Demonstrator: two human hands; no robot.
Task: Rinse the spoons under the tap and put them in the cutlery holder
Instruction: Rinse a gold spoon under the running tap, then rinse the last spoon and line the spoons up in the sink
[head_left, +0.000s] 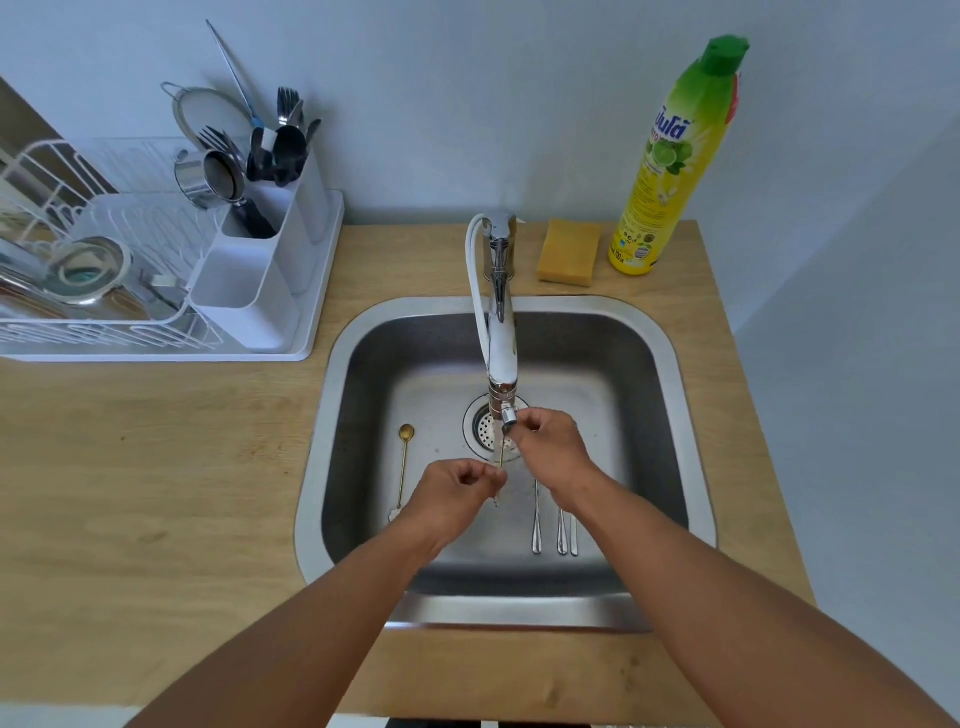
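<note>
Left hand (457, 486) and right hand (545, 441) pinch one gold spoon (501, 457) beneath the tap (501, 332); four spoons remain in the sink (649, 415); cutlery holder (260, 260) at 10 o'clock.

hands: left hand (457, 488) and right hand (550, 441) both pinch a thin gold spoon (501, 457) right under the tap (501, 332)
sink (649, 364): another gold spoon (404, 467) lying left, three silver handles (561, 525) near the right wrist
counter (156, 493): white cutlery holder (260, 275), sponge (569, 252), green-yellow soap bottle (670, 166)
</note>
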